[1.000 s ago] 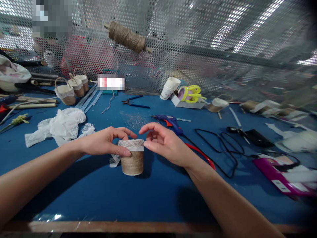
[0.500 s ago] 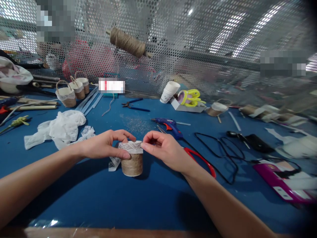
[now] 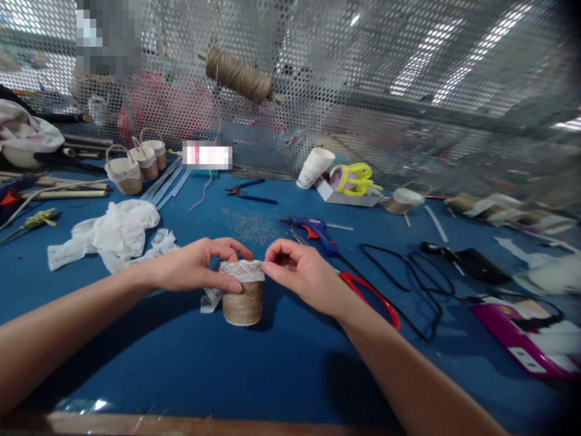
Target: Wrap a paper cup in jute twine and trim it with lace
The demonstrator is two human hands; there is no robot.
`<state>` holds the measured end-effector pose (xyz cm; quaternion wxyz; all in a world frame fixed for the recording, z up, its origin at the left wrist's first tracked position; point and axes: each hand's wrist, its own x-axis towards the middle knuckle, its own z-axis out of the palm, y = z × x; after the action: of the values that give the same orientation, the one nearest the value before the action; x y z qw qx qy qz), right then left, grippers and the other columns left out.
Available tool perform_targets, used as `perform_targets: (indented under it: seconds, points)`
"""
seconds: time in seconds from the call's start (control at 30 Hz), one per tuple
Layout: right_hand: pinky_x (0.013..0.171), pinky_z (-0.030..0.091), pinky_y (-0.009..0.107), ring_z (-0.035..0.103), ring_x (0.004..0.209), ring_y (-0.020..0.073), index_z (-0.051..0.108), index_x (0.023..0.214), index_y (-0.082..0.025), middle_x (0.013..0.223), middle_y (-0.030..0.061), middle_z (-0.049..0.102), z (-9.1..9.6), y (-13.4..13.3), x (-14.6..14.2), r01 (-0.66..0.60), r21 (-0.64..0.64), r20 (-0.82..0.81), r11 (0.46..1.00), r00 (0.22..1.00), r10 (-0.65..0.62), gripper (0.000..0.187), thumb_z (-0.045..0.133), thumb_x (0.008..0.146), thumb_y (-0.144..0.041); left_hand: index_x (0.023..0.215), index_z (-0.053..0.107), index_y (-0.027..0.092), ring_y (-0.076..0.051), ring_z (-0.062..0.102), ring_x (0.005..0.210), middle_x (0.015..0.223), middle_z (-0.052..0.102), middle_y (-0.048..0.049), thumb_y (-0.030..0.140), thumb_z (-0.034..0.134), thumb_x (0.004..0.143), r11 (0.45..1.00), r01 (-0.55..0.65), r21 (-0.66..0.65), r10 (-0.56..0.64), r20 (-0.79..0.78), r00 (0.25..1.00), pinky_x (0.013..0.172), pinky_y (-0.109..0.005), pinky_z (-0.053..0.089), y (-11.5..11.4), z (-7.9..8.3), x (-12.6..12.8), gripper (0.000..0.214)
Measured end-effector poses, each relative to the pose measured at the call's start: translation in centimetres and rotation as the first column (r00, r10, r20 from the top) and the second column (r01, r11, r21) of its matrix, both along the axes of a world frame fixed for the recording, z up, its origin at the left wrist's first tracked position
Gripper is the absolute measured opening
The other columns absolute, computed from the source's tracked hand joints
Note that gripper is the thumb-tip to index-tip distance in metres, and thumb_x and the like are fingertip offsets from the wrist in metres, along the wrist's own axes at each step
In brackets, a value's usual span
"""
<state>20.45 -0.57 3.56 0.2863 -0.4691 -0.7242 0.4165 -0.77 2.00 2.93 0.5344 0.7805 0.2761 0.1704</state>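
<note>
Cup is upright btwn L hand, clamped on it at 10 o'clock, & R hand, touching lace trim at 2 o'clock (can't tell if pinching); axis vert., neither nearer.

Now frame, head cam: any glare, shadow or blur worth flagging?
Head view, near-left: small glare spots by the edge of the blue tabletop; head view, below the left forearm: broad dark shadow; head view, far right: purple object looks smeared and stretched, top corner dark; head view, centre: lace-trimmed cup reads clearer.
</note>
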Motion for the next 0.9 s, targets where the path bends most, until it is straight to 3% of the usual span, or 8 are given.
perform_targets:
  seconds: [0.13, 0.27, 0.5, 0.6, 0.67, 0.73, 0.9]
  points:
    - [0.065, 0.046, 0.029, 0.053, 0.071, 0.0139, 0.052, 0.081, -0.019, 0.08, 0.0027, 0.056, -0.3, 0.2, 0.3, 0.063, 0.138, 0.014, 0.988, 0.998, -0.066, 0.005, 0.053, 0.079, -0.023, 0.072, 0.057, 0.014, -0.019, 0.055, 0.099, 0.121, 0.052, -0.0076, 0.027, 0.062, 0.076, 1.0, -0.004, -0.01, 0.004, -0.011, 1.0, 0.081, -0.03, 0.043, 0.0, 0.0, -0.1, 0.015]
    - [0.09, 0.041, 0.039, 0.052, 0.103, 0.0204, 0.057, 0.094, -0.021, 0.109, 0.0083, 0.056, -0.2, -0.3, 0.0, -0.081, 0.305, 0.022, 0.949, 0.997, 0.078, 0.014, 0.054, 0.083, -0.029, 0.075, 0.058, 0.016, -0.018, 0.054, 0.099, 0.116, 0.053, -0.0059, 0.029, 0.063, 0.076, 0.997, 0.011, 0.073, -0.01, -0.009, 1.0, 0.085, -0.03, 0.041, 0.1, -0.2, 0.0, 0.014]
    - [0.087, 0.042, 0.037, 0.054, 0.095, 0.0179, 0.051, 0.074, -0.02, 0.1, 0.0058, 0.057, 0.0, -0.9, -0.7, -0.16, 0.226, 0.073, 0.961, 0.986, 0.147, 0.012, 0.059, 0.081, -0.026, 0.079, 0.058, 0.017, -0.018, 0.052, 0.098, 0.103, 0.055, -0.0048, 0.034, 0.063, 0.075, 0.981, -0.024, 0.192, 0.032, -0.04, 0.999, 0.085, -0.029, 0.039, -0.7, -0.5, 0.5, 0.018]
    - [0.085, 0.042, 0.034, 0.054, 0.092, 0.0161, 0.05, 0.072, -0.02, 0.1, 0.0054, 0.055, 0.1, -0.7, -0.4, -0.182, 0.194, 0.077, 0.964, 0.982, 0.17, 0.013, 0.058, 0.081, -0.025, 0.09, 0.053, 0.017, -0.021, 0.051, 0.098, 0.104, 0.053, -0.0062, 0.038, 0.069, 0.068, 0.973, -0.1, 0.208, 0.112, -0.048, 0.993, 0.082, -0.032, 0.041, -0.5, -0.8, 0.4, 0.035]
    - [0.084, 0.042, 0.033, 0.054, 0.091, 0.0157, 0.05, 0.073, -0.02, 0.099, 0.005, 0.055, 0.1, -0.6, -0.1, -0.186, 0.196, 0.082, 0.963, 0.982, 0.173, 0.013, 0.059, 0.08, -0.026, 0.1, 0.048, 0.017, -0.022, 0.049, 0.101, 0.108, 0.052, -0.0075, 0.04, 0.073, 0.062, 0.972, -0.147, 0.185, 0.16, -0.059, 0.985, 0.084, -0.034, 0.04, -0.2, -1.1, 0.2, 0.051]
    - [0.082, 0.042, 0.033, 0.054, 0.089, 0.0157, 0.051, 0.073, -0.02, 0.098, 0.0044, 0.055, 0.0, -0.4, 0.1, -0.187, 0.197, 0.082, 0.962, 0.981, 0.174, 0.014, 0.059, 0.08, -0.027, 0.106, 0.045, 0.017, -0.022, 0.049, 0.101, 0.108, 0.052, -0.0076, 0.038, 0.075, 0.059, 0.986, -0.123, 0.115, 0.131, -0.067, 0.989, 0.084, -0.034, 0.04, 0.1, -1.4, -0.1, 0.06]
    - [0.078, 0.043, 0.032, 0.054, 0.088, 0.0158, 0.05, 0.073, -0.019, 0.098, 0.0044, 0.055, -0.3, -0.1, 0.3, -0.18, 0.202, 0.073, 0.963, 0.983, 0.169, 0.011, 0.057, 0.08, -0.025, 0.108, 0.041, 0.016, -0.015, 0.052, 0.077, 0.09, 0.055, -0.0025, 0.034, 0.073, 0.064, 0.997, -0.021, -0.076, 0.019, -0.032, 0.999, 0.067, -0.027, 0.043, 0.0, -1.7, 0.1, 0.056]
